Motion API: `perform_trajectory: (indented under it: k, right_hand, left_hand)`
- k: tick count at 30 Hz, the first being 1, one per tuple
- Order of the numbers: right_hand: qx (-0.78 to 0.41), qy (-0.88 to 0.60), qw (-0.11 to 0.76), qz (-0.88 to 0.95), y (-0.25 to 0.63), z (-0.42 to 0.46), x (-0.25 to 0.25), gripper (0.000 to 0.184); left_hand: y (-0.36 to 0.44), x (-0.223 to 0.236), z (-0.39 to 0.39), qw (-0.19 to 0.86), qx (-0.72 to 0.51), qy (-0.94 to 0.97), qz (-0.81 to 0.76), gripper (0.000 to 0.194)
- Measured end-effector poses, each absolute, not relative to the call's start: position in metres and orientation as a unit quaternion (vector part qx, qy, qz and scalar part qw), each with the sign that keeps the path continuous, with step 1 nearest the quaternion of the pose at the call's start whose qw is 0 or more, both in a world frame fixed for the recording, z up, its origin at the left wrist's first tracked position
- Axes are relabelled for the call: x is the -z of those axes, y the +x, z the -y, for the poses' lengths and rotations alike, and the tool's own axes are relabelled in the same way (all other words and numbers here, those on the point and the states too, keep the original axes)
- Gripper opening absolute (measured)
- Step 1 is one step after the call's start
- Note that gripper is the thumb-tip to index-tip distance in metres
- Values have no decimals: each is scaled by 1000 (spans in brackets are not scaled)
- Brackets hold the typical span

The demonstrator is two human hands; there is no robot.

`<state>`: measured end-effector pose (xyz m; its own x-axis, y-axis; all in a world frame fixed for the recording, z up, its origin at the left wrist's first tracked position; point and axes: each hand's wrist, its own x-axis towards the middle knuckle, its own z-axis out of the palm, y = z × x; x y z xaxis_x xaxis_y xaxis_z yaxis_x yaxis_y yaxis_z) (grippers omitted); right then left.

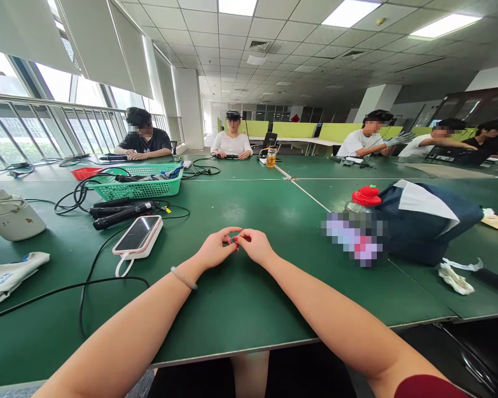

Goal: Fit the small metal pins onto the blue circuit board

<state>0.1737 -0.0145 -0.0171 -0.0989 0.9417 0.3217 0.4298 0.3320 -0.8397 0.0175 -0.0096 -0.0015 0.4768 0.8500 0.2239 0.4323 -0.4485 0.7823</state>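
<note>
My left hand (214, 247) and my right hand (255, 244) meet fingertip to fingertip over the green table (240, 298). The fingers of both are bent and pinched together. A tiny dark red and shiny spot shows between the fingertips; whether it is a small object, a ring or painted nails I cannot make out. A pale bangle (183, 278) circles my left wrist. To the left of my hands lies a phone (138, 235) on top of a white power bank (151, 245), with a white cable attached.
Black cables and dark handheld devices (124, 214) lie by a green basket (139, 188). A white jug (11, 215) and a cloth (12, 276) are at left. On the right stand a red-lidded bottle (366, 196) and a dark bag (423, 226). Several people sit around the table.
</note>
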Motion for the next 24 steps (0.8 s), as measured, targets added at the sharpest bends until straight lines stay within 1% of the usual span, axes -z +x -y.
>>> perform_trajectory:
  k: [5, 8, 10, 13, 18, 21, 23, 24]
  right_hand:
    - [-271, -494, 423, 709, 174, 16, 16, 21]
    - [-231, -498, 394, 738, 177, 15, 15, 28]
    - [-211, -498, 374, 754, 181, 14, 14, 28]
    - [-192, -511, 335, 768, 189, 11, 14, 18]
    - [-219, -537, 234, 781, 197, 7, 15, 16]
    - [-208, -520, 207, 802, 197, 8, 15, 28]
    - [-186, -506, 202, 818, 194, 10, 15, 38]
    - [-176, -500, 200, 824, 192, 11, 16, 39]
  left_hand:
    - [18, -1, 11, 364, -318, 785, -387, 45]
    - [17, -1, 10, 346, -320, 787, -397, 44]
    - [16, -2, 8, 315, -321, 784, -427, 42]
    - [11, -1, 1, 275, -297, 762, -505, 34]
    - [1, 3, -10, 271, -279, 705, -594, 28]
    - [0, 7, -11, 283, -279, 689, -606, 29]
    - [3, 9, -10, 296, -286, 685, -601, 35]
    - [4, 10, -9, 304, -289, 683, -597, 39]
